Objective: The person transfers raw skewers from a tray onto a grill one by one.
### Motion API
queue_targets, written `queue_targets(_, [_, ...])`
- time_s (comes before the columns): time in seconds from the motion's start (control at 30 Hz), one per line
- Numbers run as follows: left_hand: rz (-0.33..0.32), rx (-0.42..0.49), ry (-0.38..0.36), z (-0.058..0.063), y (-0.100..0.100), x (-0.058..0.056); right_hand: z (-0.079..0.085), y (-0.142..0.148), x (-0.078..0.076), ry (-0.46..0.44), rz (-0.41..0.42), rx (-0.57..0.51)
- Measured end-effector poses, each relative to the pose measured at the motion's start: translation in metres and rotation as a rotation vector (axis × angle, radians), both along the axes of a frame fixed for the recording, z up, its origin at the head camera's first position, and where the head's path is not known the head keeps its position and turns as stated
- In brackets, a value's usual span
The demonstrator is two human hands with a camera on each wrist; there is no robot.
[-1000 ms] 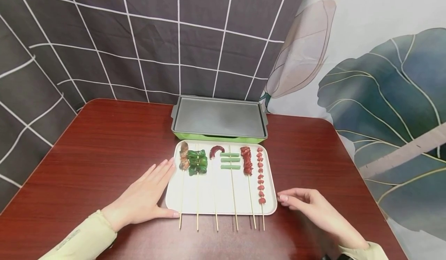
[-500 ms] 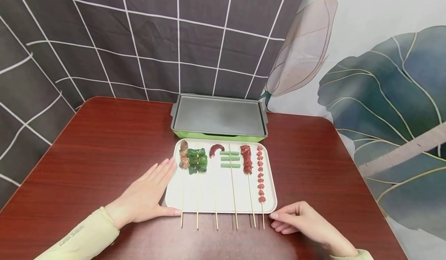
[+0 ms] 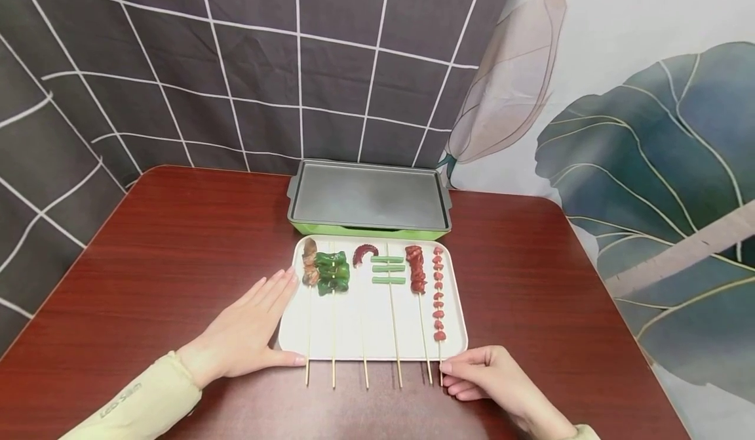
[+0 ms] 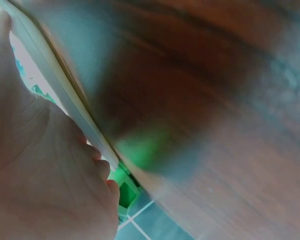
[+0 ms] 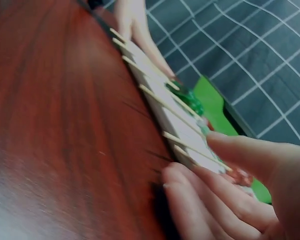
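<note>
A white tray (image 3: 354, 335) bears several food skewers, their bare sticks poking past its near edge. My left hand (image 3: 248, 328) lies with straight fingers along the tray's left side, its thumb at the near left corner by the first stick. At the near right corner, my right hand (image 3: 486, 374) pinches the stick of the rightmost skewer (image 3: 439, 296), strung with small red pieces. Left of it lie a red meat skewer (image 3: 416, 269), a green bean skewer (image 3: 388, 269), a curled tentacle skewer (image 3: 366, 254), a green leafy vegetable skewer (image 3: 333, 273) and a brownish skewer (image 3: 310, 263).
Behind the tray stands a green-bodied griddle (image 3: 371, 197) with a flat grey plate. Both are on a reddish-brown wooden table (image 3: 194, 243). A dark checked cloth (image 3: 253, 66) hangs behind, and a leaf-patterned cloth (image 3: 649, 145) hangs at the right.
My right hand has moved left from beside the tray to the rightmost skewer's stick and has taken hold of it. The stick's near end has shifted slightly left. My left hand stays put.
</note>
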State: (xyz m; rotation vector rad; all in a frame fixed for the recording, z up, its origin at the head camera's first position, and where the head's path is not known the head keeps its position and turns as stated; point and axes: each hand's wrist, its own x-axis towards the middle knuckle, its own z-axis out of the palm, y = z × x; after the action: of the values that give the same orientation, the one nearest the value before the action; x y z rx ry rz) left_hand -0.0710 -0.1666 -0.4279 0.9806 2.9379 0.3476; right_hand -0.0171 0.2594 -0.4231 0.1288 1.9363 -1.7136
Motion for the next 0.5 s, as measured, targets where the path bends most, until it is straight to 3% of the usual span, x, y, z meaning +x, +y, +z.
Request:
queue_targets(0.23, [0.001, -0.005, 0.01, -0.0005, -0.0004, 0.0004, -0.0033, -0.0111, 0.0016, 0.036, -0.084, 0.087])
queue_targets(0.5, [-0.003, 0.0, 0.02, -0.0011, 0.0, -0.0001, 0.0019, -0.0074, 0.005, 0.017, -0.061, 0.002])
